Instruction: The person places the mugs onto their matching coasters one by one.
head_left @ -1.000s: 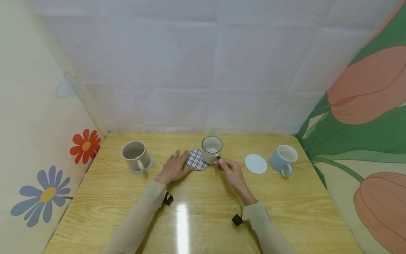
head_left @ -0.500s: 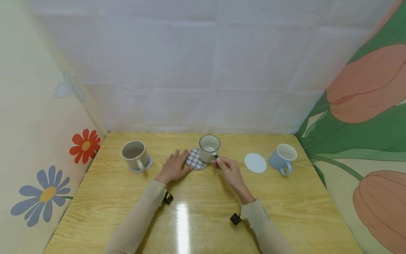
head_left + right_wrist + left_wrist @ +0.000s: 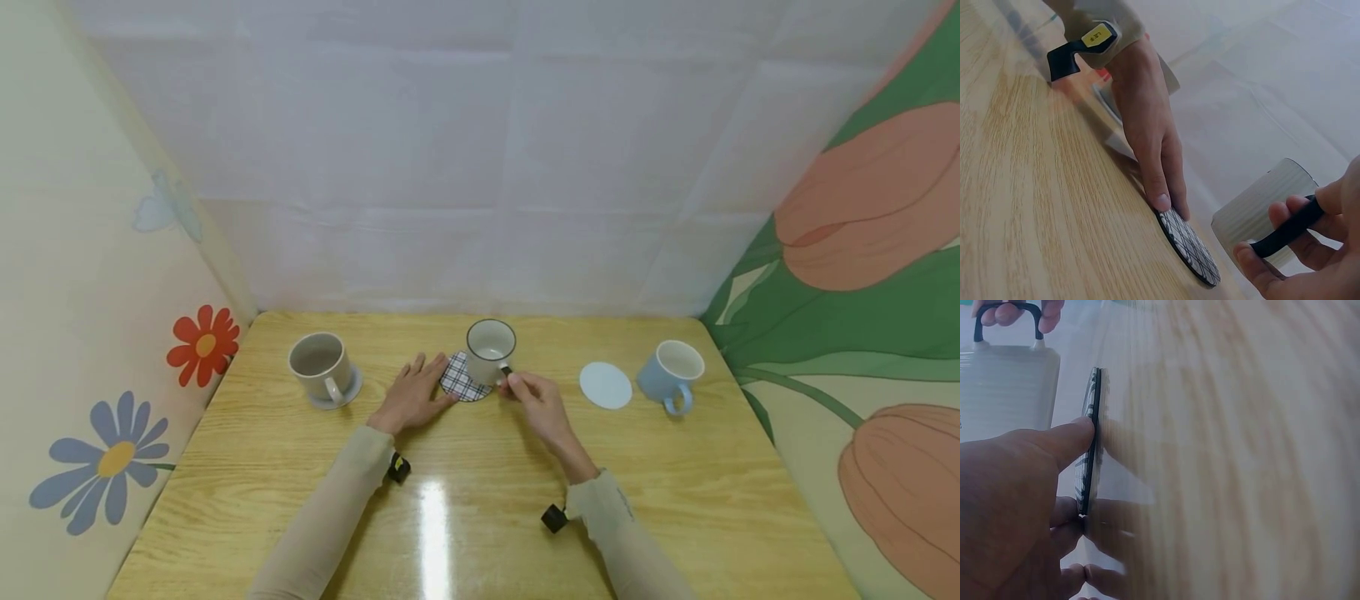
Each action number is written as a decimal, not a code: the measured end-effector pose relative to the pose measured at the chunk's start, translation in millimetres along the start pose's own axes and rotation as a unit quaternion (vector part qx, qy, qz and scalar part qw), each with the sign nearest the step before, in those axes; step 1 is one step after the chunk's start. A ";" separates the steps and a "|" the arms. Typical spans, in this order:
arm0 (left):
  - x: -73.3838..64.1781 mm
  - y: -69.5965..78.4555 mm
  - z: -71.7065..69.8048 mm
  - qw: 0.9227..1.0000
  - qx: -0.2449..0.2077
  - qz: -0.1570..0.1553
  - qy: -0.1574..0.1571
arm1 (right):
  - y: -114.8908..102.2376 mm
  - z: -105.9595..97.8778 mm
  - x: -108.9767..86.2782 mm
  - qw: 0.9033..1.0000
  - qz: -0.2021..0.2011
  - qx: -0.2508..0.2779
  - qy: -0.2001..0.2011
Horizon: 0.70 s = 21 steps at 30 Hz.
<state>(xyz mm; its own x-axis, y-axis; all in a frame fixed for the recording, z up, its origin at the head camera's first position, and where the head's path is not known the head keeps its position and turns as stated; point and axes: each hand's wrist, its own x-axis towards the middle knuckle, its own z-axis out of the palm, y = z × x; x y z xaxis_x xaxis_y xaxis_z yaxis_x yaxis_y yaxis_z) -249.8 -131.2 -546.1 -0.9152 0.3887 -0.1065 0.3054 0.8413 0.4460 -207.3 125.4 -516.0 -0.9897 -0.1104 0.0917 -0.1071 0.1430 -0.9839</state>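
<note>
My right hand (image 3: 542, 410) holds a white ribbed mug (image 3: 486, 357) by its dark handle (image 3: 1288, 230). The mug is upright in the air, a small gap above the plaid round coaster (image 3: 457, 385), and hides part of its right side in the head view. My left hand (image 3: 411, 396) lies low on the table with fingers spread and fairly straight. In the left wrist view its thumb (image 3: 1072, 439) touches the rim of the coaster (image 3: 1088, 456); the fingers reach the coaster's other edge.
At the left a grey mug (image 3: 318, 371) stands on a grey coaster (image 3: 354, 385). A pale blue round coaster (image 3: 605, 385) lies right of my right hand, and a light blue mug (image 3: 663, 377) stands beyond it. A white cloth (image 3: 480, 167) hangs behind the wooden table (image 3: 487, 517).
My right hand has carried the white mug a little to the left, farther over the plaid coaster. The left hand and the coaster have stayed in place.
</note>
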 end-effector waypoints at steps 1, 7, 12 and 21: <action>0.2 0.2 0.0 1.000 0.000 -0.001 -0.001 | -0.3 0.2 0.3 1.000 -0.002 0.002 -0.002; 1.4 1.0 -0.7 1.000 -0.005 0.002 0.004 | -1.6 0.4 1.7 1.000 -0.003 0.008 -0.013; 1.3 1.0 -1.3 1.000 -0.001 -0.001 0.003 | -0.7 1.7 2.6 1.000 -0.007 0.003 -0.014; 0.3 -1.1 0.6 1.000 -0.002 0.005 0.007 | -0.9 6.5 3.0 1.000 -0.020 0.009 -0.019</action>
<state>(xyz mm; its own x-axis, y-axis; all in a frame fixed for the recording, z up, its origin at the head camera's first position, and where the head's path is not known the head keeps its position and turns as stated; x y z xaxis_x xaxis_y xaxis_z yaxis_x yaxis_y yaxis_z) -250.2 -131.8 -547.2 -0.9153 0.3926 -0.0894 0.3144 0.8356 0.4504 -209.5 118.5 -515.8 -0.9803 -0.1527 0.1254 -0.1444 0.1203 -0.9822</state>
